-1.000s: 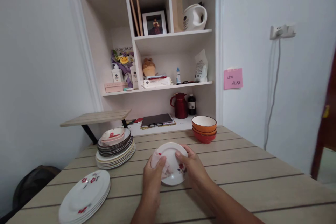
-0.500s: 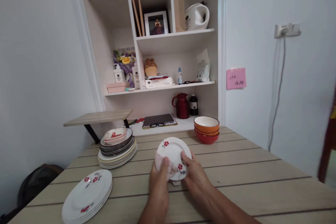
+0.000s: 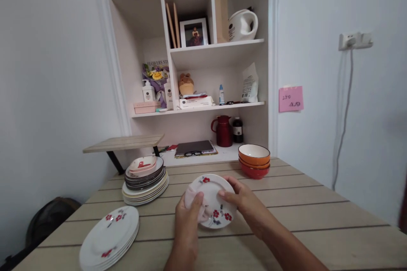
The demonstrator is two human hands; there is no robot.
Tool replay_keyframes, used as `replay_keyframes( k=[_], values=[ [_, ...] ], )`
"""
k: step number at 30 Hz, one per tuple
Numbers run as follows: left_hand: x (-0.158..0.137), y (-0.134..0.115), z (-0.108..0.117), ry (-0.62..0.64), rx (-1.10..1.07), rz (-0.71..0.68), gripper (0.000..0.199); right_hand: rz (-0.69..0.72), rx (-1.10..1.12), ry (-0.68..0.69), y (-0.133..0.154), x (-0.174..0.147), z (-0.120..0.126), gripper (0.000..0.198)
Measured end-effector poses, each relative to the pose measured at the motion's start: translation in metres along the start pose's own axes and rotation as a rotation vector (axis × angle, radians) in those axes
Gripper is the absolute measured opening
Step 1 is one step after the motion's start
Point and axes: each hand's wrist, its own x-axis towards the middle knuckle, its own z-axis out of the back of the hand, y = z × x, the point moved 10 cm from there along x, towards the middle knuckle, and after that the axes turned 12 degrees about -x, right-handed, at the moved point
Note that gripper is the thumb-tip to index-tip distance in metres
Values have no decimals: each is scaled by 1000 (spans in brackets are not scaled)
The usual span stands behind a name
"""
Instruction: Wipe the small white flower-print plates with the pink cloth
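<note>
A small white plate with red flowers is held tilted above the wooden table, its face toward me. My left hand grips its left edge through a pale pink cloth, the thumb pressing the cloth on the plate's face. On the plate's right edge my right hand is closed, thumb on the face and fingers behind the rim. To the left lies a stack of larger white plates with the same red flowers. The fingers behind the plate are hidden.
A taller stack of mixed plates, topped by small pink dishes, stands at the back left beside a raised wooden shelf. Orange and red bowls are stacked at the back right. Behind stand a red jug and a dark bottle.
The plate has turned in my hands, so its flowers sit at different places on the rim. My right hand has shifted up along the edge. The whole view has moved slightly.
</note>
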Motion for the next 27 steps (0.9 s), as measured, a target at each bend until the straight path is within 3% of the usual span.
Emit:
replay_keyframes(
  k=[4, 7, 10, 12, 15, 20, 27],
  values=[
    [-4, -20, -13, 102, 341, -210, 26, 57, -171, -73, 4, 3, 11, 28],
    [-16, -43, -24, 162, 511, -471, 14, 220, -399, -86, 19, 3, 10, 14],
    [-32, -56, -39, 292, 589, -679, 22, 400, -614, -48, 35, -2, -3, 16],
    [-38, -59, -44, 342, 598, -744, 29, 450, -666, -16, 39, -5, -10, 22],
    [-36, -59, -38, 270, 550, -708, 25, 440, -648, 3, 37, -7, -12, 27],
    [-20, -47, -16, 25, 409, -450, 21, 351, -638, -68, 25, -4, -3, 42],
    [-6, -24, -14, 46, 291, -194, 35, 294, -535, -129, 11, 2, 4, 37]
  ],
)
